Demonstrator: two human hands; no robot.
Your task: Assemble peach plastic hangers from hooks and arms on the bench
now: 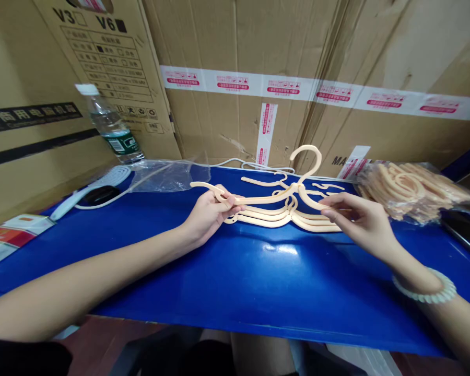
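Observation:
A cream plastic hanger (272,198) is raised above the blue table, its hook pointing up. My left hand (211,215) grips its left arm between thumb and fingers, and the arm's tip sticks out past them. My right hand (358,222) pinches the hanger's right arm. Just below and behind it, several matching hangers (270,222) lie together on the table. Behind these are loose cream pieces, among them a curved one (262,182) at the back left, partly hidden by the raised hanger.
On the blue table (258,292), a clear bag of cream parts (411,188) lies at the right beside a dark object (464,232). At the left are a water bottle (115,130), plastic film (164,175), a white handled object (90,190) and a small box (15,235). Cardboard (235,120) stands behind.

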